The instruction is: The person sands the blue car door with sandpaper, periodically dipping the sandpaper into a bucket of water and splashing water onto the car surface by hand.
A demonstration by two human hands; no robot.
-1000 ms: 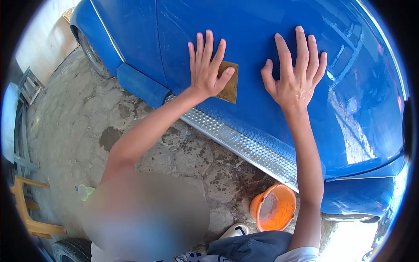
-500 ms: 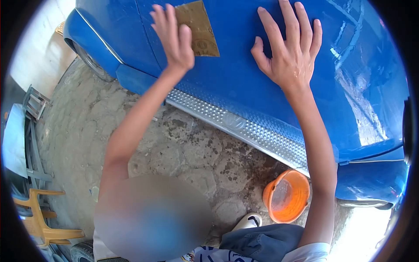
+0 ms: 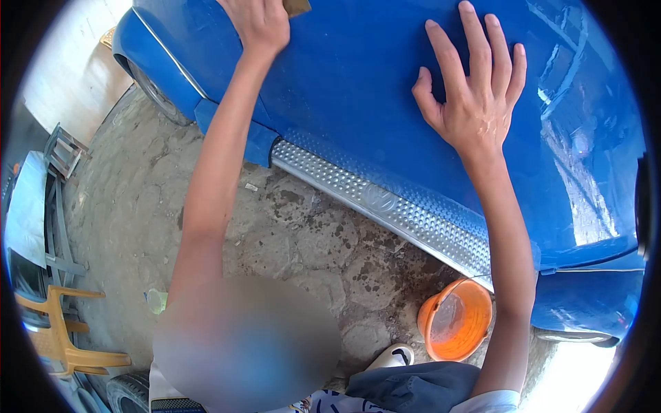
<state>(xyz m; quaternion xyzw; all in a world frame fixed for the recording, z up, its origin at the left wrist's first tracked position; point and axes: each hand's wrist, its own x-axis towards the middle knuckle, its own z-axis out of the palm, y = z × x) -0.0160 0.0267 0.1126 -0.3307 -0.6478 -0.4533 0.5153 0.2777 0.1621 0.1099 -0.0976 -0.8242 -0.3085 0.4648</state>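
Observation:
My left hand (image 3: 260,24) is at the top edge of the view, over the blue car body panel (image 3: 358,89). A corner of brown sandpaper (image 3: 297,7) shows beside it, and the hand appears closed on the sheet; its fingertips are cut off by the frame. My right hand (image 3: 475,93) lies on the same blue panel with its fingers spread, holding nothing. Wet streaks show on the back of this hand.
A dimpled metal running board (image 3: 372,196) runs below the panel. On the stained floor (image 3: 275,241) stands an orange bucket (image 3: 458,320) with its wire handle. At left are a yellow plastic chair (image 3: 65,337), a stool (image 3: 65,151) and a tyre (image 3: 129,396).
My left hand has moved up and slightly left with the sandpaper, which now mostly lies out of view. My right hand keeps its spread pose on the panel while the view has shifted a little.

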